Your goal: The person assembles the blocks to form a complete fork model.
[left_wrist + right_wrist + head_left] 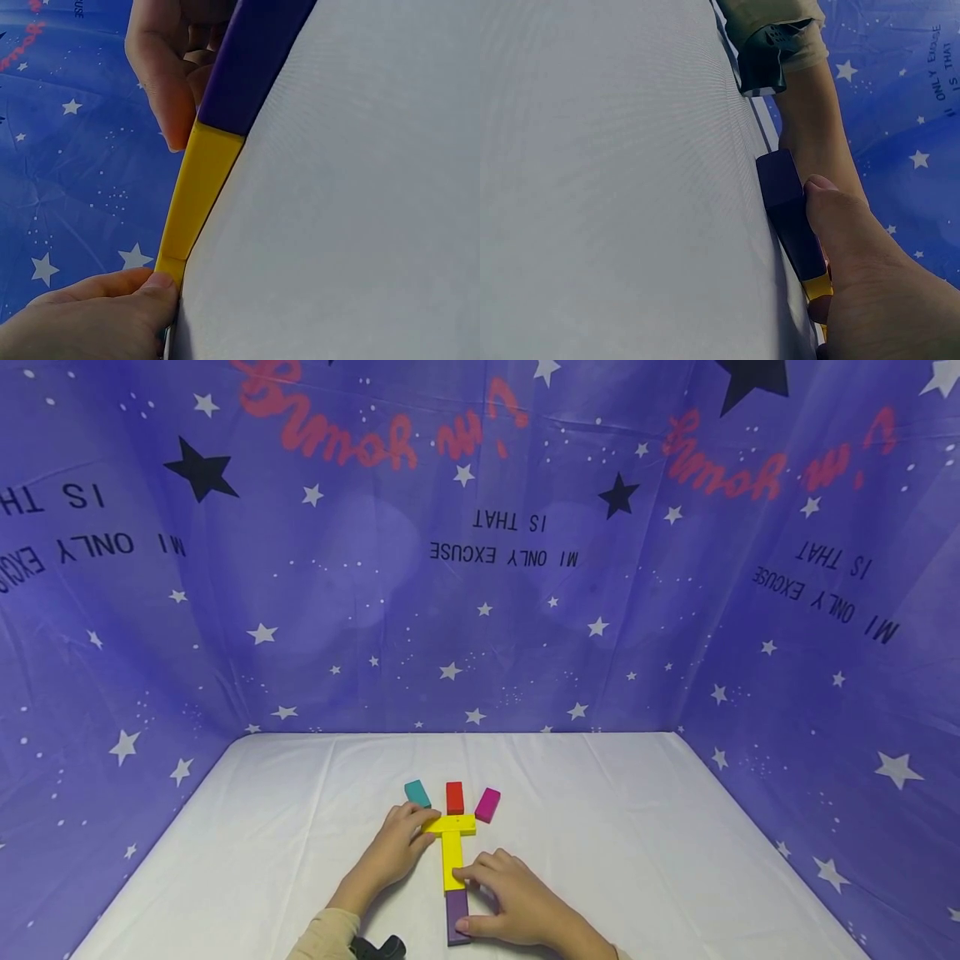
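Left fingers [423, 816] pinch crossbar [459, 822]; right hand [519, 896] — thumb extended — touches block [455, 912] (purple).

White right across the tablecloth [600, 852], and nearest its far edge, left to right: teal block [417, 793], red block [454, 798], magenta block [487, 805]! Yellow on the crosswise block [461, 824], yellow again on the lengthwise block [452, 853], deep purple on the end block [456, 912]. Beyond that edge, a violet-blue backdrop [390, 652]: white stars [262, 633], black stars [201, 470], black lettering [504, 554], red script [330, 435]. Beige sleeve [327, 935], too.
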{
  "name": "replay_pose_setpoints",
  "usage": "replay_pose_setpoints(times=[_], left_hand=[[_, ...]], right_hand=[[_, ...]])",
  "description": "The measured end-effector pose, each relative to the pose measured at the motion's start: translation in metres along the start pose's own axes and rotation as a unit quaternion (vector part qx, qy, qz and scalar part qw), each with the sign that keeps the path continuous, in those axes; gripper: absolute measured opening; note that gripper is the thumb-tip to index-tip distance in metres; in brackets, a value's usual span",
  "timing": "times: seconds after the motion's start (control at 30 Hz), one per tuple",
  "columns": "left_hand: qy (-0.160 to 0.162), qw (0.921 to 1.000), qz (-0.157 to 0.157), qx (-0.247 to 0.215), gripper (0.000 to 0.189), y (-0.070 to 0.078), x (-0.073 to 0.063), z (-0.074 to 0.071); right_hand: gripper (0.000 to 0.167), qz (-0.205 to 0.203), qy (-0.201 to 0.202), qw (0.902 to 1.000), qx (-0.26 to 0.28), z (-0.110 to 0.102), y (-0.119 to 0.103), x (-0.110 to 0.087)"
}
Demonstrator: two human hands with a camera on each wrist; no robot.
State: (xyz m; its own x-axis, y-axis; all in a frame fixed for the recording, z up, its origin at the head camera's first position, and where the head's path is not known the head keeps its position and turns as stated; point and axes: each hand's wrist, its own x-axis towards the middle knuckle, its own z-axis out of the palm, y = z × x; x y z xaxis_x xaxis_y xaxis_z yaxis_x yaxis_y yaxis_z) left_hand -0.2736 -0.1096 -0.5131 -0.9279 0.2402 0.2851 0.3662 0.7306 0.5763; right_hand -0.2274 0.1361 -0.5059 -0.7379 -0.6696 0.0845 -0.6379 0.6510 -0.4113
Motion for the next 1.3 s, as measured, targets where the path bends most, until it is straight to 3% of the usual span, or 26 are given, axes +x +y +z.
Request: replay_pose_setpoints(times=[1.3], left_hand=[[0.013,0.9997,-0.018,-0.013,0.038,-0.0017,-0.004,0.0058]], right_hand=[[0.058,-0.008,-0.001,0.9999,-0.014,0.0002,0.0014,0.0011]])
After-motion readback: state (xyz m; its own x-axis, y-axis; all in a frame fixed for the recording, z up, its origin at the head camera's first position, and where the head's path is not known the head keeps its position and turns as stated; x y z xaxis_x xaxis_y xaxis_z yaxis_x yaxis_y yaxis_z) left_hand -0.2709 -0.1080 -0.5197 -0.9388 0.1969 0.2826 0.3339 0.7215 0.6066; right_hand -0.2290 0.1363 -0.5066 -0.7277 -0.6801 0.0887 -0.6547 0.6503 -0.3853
